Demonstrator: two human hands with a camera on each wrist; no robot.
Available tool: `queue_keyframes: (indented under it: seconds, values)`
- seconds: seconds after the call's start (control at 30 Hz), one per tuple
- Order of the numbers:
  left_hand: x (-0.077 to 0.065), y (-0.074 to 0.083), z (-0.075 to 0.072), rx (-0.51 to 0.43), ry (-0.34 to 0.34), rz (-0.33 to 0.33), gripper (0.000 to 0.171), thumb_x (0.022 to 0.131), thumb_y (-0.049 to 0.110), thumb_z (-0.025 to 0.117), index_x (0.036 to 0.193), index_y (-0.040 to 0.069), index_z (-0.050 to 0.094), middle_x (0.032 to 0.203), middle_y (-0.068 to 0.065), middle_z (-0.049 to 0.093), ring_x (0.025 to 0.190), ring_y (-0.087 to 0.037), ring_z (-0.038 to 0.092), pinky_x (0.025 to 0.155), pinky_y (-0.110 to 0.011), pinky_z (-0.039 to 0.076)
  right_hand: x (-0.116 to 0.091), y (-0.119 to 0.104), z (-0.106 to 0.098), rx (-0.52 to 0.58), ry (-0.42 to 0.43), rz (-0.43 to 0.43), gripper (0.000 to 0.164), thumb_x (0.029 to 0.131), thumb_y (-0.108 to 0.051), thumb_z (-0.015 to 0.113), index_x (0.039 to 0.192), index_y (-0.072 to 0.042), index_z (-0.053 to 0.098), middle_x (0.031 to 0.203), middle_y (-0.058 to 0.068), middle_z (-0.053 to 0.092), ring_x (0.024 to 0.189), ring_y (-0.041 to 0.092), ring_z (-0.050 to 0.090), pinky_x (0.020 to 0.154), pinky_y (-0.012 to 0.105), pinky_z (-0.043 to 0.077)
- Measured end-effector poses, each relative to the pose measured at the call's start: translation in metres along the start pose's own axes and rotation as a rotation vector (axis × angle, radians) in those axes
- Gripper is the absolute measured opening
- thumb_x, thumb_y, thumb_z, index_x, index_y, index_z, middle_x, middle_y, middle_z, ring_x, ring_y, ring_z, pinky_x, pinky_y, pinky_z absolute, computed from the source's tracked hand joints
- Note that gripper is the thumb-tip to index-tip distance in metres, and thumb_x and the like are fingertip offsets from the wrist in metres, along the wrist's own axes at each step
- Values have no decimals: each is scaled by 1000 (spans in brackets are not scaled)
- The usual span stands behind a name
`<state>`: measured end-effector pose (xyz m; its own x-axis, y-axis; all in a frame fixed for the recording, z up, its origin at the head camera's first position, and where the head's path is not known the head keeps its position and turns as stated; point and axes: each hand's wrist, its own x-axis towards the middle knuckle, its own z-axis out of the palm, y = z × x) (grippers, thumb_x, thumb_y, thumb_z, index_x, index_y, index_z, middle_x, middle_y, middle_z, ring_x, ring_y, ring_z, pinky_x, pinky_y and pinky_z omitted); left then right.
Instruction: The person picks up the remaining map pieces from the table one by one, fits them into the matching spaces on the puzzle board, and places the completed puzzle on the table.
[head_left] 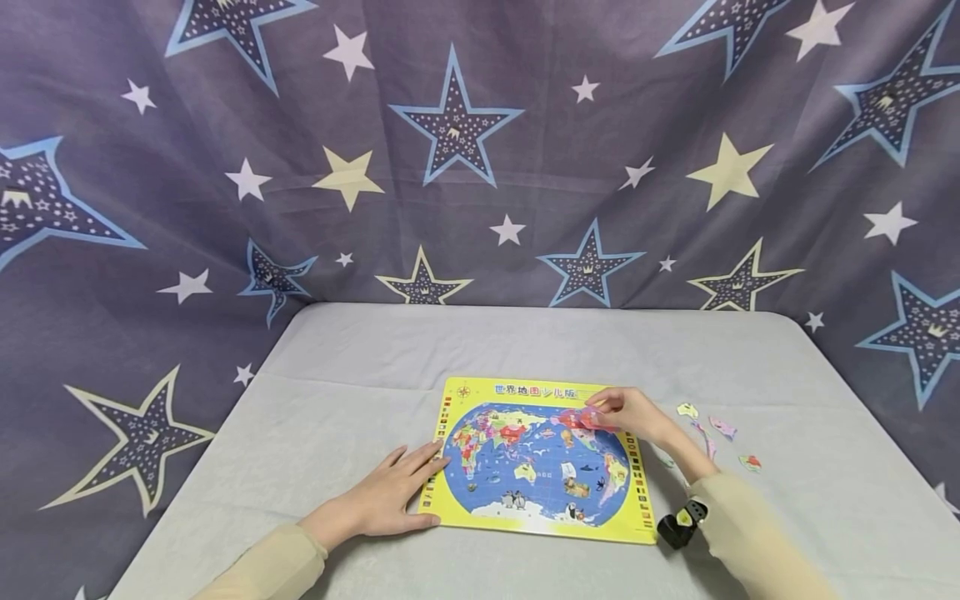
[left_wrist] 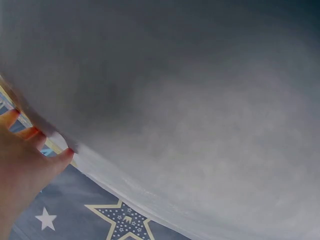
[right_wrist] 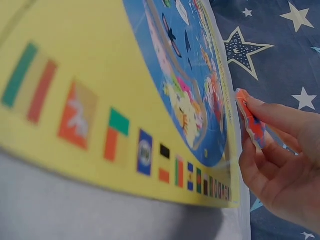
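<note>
At the left edge of the yellow map board (head_left: 480, 522), the left hand (head_left: 393, 492) rests, fingers spread, well apart from the red piece (right_wrist: 254, 125). Over the map's top right, the right hand (head_left: 633, 412) pinches that piece, left of its palm, long side slanting. I can't tell if it touches. Past the right edge, grey table (head_left: 817, 508) gives room beside small loose pieces (head_left: 723, 427).

Starry curtain (head_left: 420, 208) behind a pale grey table (head_left: 375, 350)

Dotted stars (head_left: 453, 117) bear blue or cream outlines; plain cream stars (head_left: 349, 177) and white stars (head_left: 348, 52) lie between; the curtain hangs in soft folds; the table's far corners are rounded.
</note>
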<state>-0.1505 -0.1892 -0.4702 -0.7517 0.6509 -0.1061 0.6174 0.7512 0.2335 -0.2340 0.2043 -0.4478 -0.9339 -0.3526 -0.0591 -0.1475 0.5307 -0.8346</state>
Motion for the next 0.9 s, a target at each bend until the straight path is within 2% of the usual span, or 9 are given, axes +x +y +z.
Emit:
queue_keyframes:
  seconds: [0.5,0.9]
  values:
    - [0,0,0,8,8,-4,80,79,68,37,140,16,28,147,-4,15,133,-19,16,105,-47,14,12,0,10,14,-19,-27,24,77,-4,65,99,6,61,76,9,63,65,15,57,59,26,48]
    - [-1,2,-2,5,6,-4,80,80,67,38,140,15,28,147,-5,16,133,-19,16,105,-47,13,17,1,16,33,-25,-9,24,78,-3,64,100,6,62,77,11,63,64,14,56,57,25,48]
